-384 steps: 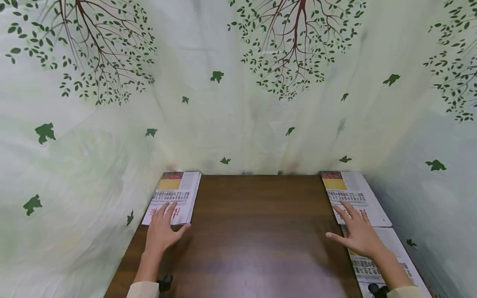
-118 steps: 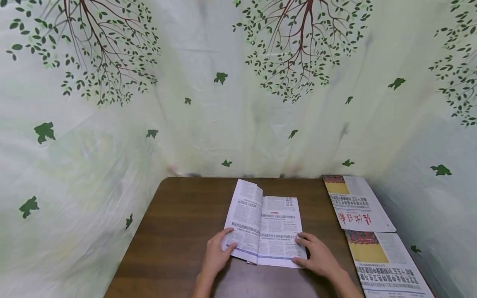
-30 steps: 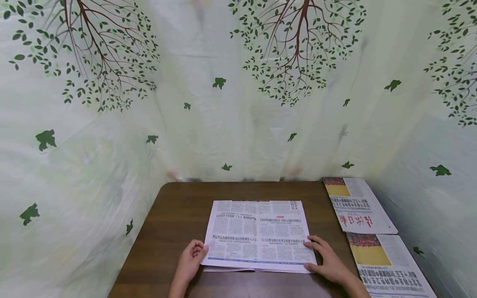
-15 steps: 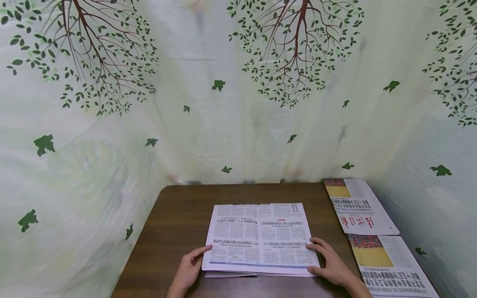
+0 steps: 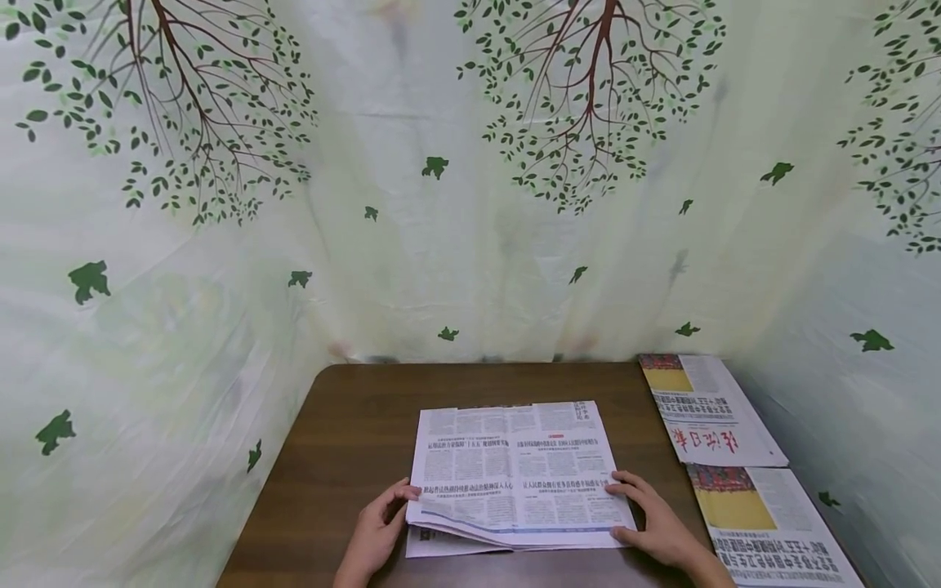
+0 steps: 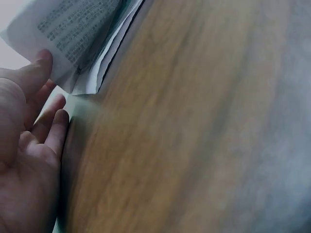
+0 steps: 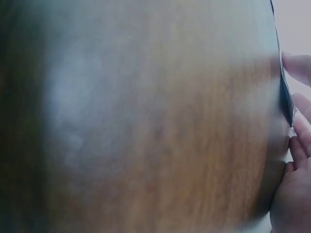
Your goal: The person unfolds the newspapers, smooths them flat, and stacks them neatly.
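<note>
In the head view a newspaper lies opened out on the brown table, its printed columns facing up. My left hand pinches its upper sheets at the left edge, where the near corner is lifted off the layers beneath. The left wrist view shows the thumb pressed on the raised newspaper corner, other fingers lying below it. At the opposite edge my right hand holds the paper between thumb and fingers. Only part of that hand shows in the right wrist view, at the paper's thin edge.
Two stacks of folded newspapers line the table's right side: a far one and a nearer one. Bare wood of the table shows to the left. A curtain with printed trees and leaves hangs around the back and sides.
First the newspaper lay folded at the far left; later it was at the centre with its left half raised, then spread flat. Now its near left corner is lifted by my left hand.
</note>
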Motion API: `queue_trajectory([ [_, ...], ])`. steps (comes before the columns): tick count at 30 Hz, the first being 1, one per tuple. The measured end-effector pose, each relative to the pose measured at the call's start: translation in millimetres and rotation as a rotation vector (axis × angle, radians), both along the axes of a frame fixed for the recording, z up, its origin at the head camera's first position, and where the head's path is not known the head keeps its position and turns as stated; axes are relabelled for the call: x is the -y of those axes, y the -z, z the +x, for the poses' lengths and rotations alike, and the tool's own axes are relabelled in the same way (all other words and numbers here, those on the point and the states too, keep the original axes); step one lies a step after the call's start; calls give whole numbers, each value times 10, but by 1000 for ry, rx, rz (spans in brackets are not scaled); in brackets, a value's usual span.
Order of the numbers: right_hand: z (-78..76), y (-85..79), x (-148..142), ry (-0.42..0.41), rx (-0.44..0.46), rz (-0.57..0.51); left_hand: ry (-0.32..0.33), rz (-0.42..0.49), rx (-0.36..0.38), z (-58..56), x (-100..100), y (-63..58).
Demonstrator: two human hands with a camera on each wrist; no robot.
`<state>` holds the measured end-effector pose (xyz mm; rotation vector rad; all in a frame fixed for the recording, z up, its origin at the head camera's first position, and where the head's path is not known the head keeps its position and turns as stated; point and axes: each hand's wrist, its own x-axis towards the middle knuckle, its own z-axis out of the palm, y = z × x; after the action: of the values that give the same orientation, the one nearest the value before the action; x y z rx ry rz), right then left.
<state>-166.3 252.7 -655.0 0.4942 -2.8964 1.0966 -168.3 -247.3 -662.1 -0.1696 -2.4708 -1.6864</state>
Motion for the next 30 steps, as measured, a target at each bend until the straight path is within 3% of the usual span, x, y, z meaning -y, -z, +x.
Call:
queue_trajectory([
  [5, 9, 8, -6, 6, -17, 23, -22, 17, 63, -14, -30, -44],
  [13, 30, 1, -45, -18, -116, -5, -58, 90, 4, -46, -56, 11],
  [21, -17, 4, -84, 23, 60, -154, -100, 94, 70, -46, -15, 17],
  [27, -18, 34, -86, -4, -75, -198, -106, 126, 112, -54, -10, -10],
  [30, -11, 29, -69, 31, -64, -195, -101, 137, 102, -49, -10, -4],
])
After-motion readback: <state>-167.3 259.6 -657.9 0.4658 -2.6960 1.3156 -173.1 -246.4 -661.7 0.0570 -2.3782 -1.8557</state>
